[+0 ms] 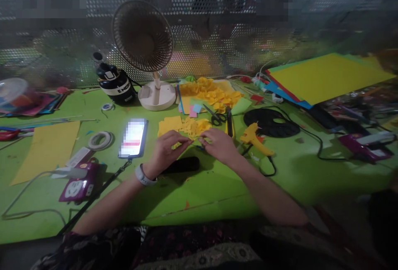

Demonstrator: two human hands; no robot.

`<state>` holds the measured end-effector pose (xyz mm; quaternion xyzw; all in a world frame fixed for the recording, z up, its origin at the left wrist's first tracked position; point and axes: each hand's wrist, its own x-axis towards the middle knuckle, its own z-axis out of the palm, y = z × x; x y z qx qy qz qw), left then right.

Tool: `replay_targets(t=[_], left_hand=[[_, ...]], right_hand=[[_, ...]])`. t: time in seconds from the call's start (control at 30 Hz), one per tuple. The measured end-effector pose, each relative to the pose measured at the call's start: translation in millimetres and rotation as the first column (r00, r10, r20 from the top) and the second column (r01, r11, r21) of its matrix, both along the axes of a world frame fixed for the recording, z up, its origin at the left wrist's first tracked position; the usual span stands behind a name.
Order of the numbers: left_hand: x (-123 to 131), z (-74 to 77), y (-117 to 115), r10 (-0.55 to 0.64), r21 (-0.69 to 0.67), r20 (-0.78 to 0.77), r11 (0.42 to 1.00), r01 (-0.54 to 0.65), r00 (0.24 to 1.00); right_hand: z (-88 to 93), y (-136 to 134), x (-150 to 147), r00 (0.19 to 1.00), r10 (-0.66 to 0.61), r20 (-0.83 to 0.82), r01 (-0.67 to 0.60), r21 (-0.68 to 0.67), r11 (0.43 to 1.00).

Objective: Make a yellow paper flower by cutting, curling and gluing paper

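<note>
My left hand (169, 149), with a pale watch at the wrist, pinches a small yellow paper piece (193, 139) from the left. On its other side my right hand (217, 145) has thumb and finger closed at the same piece. Just beyond my fingers lies a pile of cut yellow paper scraps (195, 125), beside yellow paper squares (170, 124). A black oblong object (183, 164) rests under my left hand. Black scissors (216, 116) and a yellow-and-black cutter (229, 124) lie behind my right hand, and a yellow glue gun (256, 139) is to its right.
A lit phone (133, 138), a tape roll (100, 140) and a purple box with a cable (80, 182) lie to the left. Behind stand a fan (157, 95) and black bottle (116, 85), near orange-yellow paper flowers (211, 93). Coloured sheets (329, 77) are stacked at right.
</note>
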<state>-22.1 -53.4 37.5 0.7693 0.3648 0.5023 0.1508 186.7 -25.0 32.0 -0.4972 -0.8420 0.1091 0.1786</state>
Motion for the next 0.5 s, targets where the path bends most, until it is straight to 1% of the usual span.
replay_targets(t=[0.07, 0.13, 0.2, 0.3, 0.4, 0.5], left_hand=[[-1.1, -1.8, -1.0, -0.007, 0.076, -0.098, 0.997, 0.015, 0.995], [-2.3, -4.0, -1.2, 0.011, 0.121, -0.167, 0.993, 0.009, 0.986], [-3.1, -5.2, -1.0, 0.033, 0.156, -0.215, 0.988, 0.001, 0.976], [-2.7, -4.1, -0.9, 0.053, 0.183, -0.260, 0.983, -0.005, 0.964], [-1.4, -1.9, -1.6, 0.061, 0.193, -0.278, 0.981, -0.006, 0.959], [-0.9, -1.1, -2.5, 0.070, 0.184, -0.284, 0.983, -0.017, 0.956]], right_hand=[[2.0, -2.9, 0.4, 0.973, 0.114, -0.199, -0.080, 0.173, 0.982], [4.6, -6.6, 0.3, 0.919, 0.258, -0.298, -0.167, 0.297, 0.940], [6.8, -10.0, -0.1, 0.892, 0.341, -0.296, -0.222, 0.370, 0.902], [8.5, -12.9, -0.7, 0.890, 0.397, -0.225, -0.276, 0.428, 0.861], [8.7, -13.6, -0.7, 0.897, 0.405, -0.175, -0.287, 0.466, 0.837], [8.5, -14.3, -1.1, 0.907, 0.386, -0.167, -0.265, 0.485, 0.834]])
